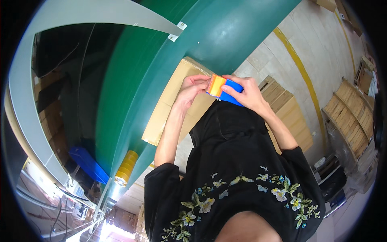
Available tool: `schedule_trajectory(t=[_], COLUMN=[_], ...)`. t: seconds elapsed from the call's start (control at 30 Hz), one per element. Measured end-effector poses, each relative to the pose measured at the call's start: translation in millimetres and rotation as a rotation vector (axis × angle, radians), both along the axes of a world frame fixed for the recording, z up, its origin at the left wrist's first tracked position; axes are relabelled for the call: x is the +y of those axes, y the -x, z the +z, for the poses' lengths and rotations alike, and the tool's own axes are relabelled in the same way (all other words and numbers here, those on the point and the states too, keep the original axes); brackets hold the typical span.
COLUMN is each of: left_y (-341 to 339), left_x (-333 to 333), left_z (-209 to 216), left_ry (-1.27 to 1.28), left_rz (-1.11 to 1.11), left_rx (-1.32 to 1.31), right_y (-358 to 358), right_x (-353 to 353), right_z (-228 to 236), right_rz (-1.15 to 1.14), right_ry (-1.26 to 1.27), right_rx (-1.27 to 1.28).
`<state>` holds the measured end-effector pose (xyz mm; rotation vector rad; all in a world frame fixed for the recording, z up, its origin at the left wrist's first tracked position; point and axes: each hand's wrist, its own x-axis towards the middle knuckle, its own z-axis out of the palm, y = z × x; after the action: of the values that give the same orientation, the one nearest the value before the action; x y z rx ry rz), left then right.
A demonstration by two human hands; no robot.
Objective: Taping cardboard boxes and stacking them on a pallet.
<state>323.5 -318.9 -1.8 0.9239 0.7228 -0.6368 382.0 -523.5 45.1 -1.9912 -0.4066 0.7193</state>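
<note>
My right hand (246,93) grips a blue and orange-yellow tape dispenser (230,92) in front of my body, thumb across its near side. Against the orange end, the fingers of my left hand (192,89) are bent and pressed together. What they pinch there is too small to make out. Beneath my left hand and forearm, a closed brown cardboard box (163,109) lies slanted on the green work surface (242,24), clear tape shining along its far end.
Several yellow tape rolls (127,165) stand in a row at the surface's near left edge, beside a blue bin (89,164). A grey curved frame (121,13) arches over the left. Cardboard boxes (292,117) and a wooden pallet (348,115) occupy the right.
</note>
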Motion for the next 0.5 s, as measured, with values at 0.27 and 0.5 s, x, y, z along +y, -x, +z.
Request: schedule_trajectory(t=[0.27, 0.5], left_y=[-41.8, -56.1], left_x=[90.4, 98.2], left_z=[-31.2, -70.4], left_ry=[-0.639, -0.855], left_rz=[-0.118, -0.23], left_rx=[-0.252, -0.386], right_y=[31.0, 25.8], right_x=[4.2, 20.5], right_z=[2.6, -20.1], right_rz=[-0.005, -0.036], right_ry=[0.277, 0.279], right_rx=[-0.152, -0.158])
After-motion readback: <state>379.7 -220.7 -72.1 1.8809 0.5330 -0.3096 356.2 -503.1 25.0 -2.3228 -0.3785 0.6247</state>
